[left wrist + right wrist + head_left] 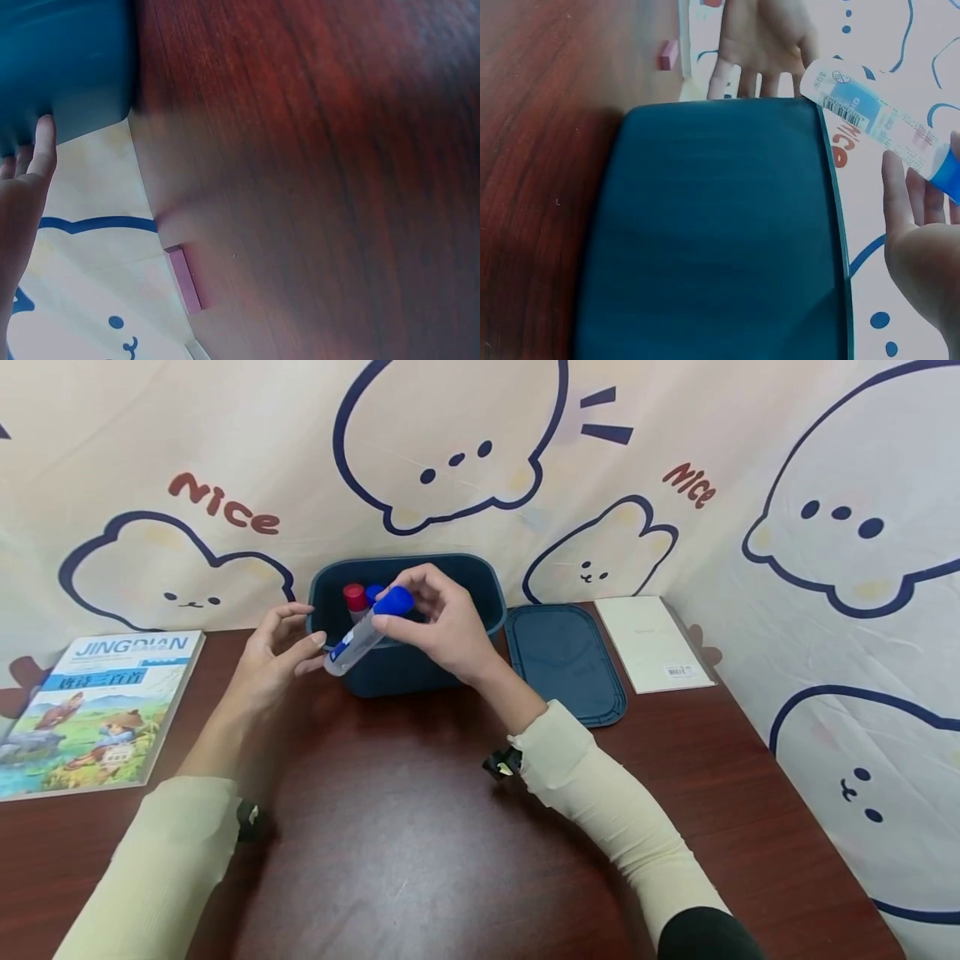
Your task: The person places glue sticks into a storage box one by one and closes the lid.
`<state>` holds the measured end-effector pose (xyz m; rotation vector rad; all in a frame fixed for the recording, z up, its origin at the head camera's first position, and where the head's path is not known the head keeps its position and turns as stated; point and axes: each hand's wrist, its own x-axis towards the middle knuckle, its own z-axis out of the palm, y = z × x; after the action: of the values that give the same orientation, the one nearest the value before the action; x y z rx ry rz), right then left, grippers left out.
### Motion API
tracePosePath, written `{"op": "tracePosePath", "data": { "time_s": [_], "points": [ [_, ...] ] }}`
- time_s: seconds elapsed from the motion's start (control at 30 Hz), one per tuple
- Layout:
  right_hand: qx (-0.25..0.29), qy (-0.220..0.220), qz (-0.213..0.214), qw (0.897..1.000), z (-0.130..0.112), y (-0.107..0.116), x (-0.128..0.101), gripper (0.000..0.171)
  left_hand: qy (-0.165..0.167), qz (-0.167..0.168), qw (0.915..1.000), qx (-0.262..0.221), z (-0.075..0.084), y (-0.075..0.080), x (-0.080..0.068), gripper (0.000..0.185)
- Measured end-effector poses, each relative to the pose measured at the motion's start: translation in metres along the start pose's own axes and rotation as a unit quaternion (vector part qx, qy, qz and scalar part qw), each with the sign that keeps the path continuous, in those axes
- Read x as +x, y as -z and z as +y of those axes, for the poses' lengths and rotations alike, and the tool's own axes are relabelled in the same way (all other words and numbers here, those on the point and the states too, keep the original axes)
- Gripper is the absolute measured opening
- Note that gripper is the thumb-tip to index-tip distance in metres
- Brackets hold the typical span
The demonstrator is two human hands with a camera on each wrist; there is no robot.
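Note:
My right hand (442, 622) pinches a clear, narrow bottle with a blue cap (363, 635) near its capped end. The bottle tilts over the front rim of a dark teal bin (405, 672), its clear end down towards the left; the right wrist view shows a barcode on its label. At the bin's left end is my left hand (273, 647), fingers extended along the outside wall and thumb close to the bottle's lower end. Inside the bin stand a red-capped bottle (356, 599) and another blue-capped item (373, 593), partly hidden behind my right hand and the held bottle.
Right of the bin lies a flat teal lid (566, 664), with a white notebook (654, 643) beyond it. A colourful book (105, 710) lies at the left. A small pink block (184, 280) sits by the wall, behind which hangs a printed cloth (450, 443).

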<state>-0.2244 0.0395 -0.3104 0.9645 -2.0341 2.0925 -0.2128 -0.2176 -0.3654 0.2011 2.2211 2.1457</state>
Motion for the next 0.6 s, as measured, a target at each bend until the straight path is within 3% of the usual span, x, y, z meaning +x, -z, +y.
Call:
{"op": "tracePosePath", "data": {
  "time_s": [0.3,0.6],
  "points": [
    [0.038,-0.033,0.05,0.997,-0.0053,0.0057,0.0041,0.033,-0.01,-0.006,0.9993,-0.036,-0.0006,0.0003,0.0007,0.047],
    [-0.006,-0.025,0.073,0.997,-0.0022,0.0075,0.0083,0.033,-0.004,0.004,0.9997,-0.025,0.0,-0.0008,0.0007,0.049]
  ]
}}
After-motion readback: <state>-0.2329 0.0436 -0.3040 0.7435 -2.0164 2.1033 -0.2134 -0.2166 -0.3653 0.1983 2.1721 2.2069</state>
